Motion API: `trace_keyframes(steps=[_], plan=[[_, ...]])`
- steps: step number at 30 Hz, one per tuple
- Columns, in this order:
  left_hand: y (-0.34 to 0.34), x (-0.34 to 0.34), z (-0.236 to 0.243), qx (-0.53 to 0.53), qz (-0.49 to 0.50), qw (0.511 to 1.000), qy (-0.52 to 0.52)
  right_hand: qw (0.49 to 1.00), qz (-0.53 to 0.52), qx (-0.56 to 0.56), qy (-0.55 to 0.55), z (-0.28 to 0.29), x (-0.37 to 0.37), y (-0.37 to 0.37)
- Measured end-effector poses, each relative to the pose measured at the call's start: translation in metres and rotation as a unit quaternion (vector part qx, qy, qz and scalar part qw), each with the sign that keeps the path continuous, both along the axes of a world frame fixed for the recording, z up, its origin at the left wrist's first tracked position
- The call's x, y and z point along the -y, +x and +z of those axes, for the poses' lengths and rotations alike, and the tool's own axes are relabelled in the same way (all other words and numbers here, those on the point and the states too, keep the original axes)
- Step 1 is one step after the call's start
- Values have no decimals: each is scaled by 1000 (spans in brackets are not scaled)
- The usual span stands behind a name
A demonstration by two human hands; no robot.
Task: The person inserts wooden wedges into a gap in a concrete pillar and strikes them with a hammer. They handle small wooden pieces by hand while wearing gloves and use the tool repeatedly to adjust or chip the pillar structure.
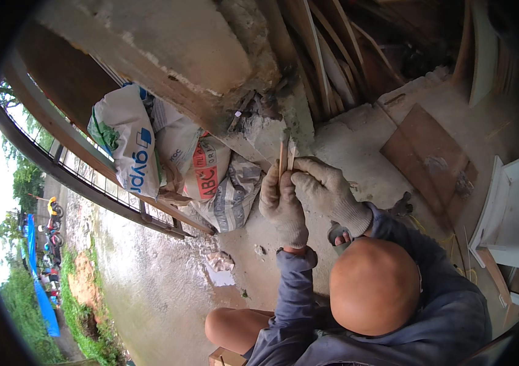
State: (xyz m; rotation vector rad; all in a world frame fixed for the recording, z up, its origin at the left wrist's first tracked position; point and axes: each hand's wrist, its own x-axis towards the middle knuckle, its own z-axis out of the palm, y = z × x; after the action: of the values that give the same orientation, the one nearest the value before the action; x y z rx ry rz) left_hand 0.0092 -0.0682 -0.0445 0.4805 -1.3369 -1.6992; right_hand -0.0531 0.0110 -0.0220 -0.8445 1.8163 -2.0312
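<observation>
My left hand (283, 207), in a pale knitted glove, is closed round an upright thin wooden stick (283, 152) with a greyish tip. My right hand (323, 183), gloved alike, is closed beside it at a second, paler thin strip (292, 155); their fingertips meet. Both hands are before the base of a rough concrete column (235, 49) with dark, twisted pieces (253, 110) in a broken hollow. My bare knees (375, 283) show below, with toes in grey footwear behind the right one.
Printed sacks (168, 152) lean left of the column. Wooden boards (314, 49) stand behind it. A brown sheet (424, 146) lies right, near a white cabinet piece (504, 207). A railing (88, 168) curves along the left; beyond are greenery, a blue tarpaulin (43, 293) and motorbikes.
</observation>
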Motion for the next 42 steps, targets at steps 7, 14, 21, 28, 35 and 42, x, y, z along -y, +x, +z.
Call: trace_keyframes(steps=[7, 14, 21, 28, 35, 42], plan=[[14, 17, 11, 134, 20, 938, -320, 947, 83, 299, -85, -14, 17, -12], [31, 40, 57, 216, 4, 975, 42, 994, 23, -48, 94, -45, 3, -27], [16, 54, 69, 202, -14, 979, 37, 816, -71, -542, 187, 9, 23, -62], [13, 58, 82, 227, 7, 974, 22, 736, -61, -603, 301, 24, 48, -68], [15, 76, 63, 232, 6, 969, -85, 769, -117, -585, 229, 18, 66, -65], [29, 77, 70, 273, 111, 858, -420, 810, -163, -465, 317, 34, 72, -42]])
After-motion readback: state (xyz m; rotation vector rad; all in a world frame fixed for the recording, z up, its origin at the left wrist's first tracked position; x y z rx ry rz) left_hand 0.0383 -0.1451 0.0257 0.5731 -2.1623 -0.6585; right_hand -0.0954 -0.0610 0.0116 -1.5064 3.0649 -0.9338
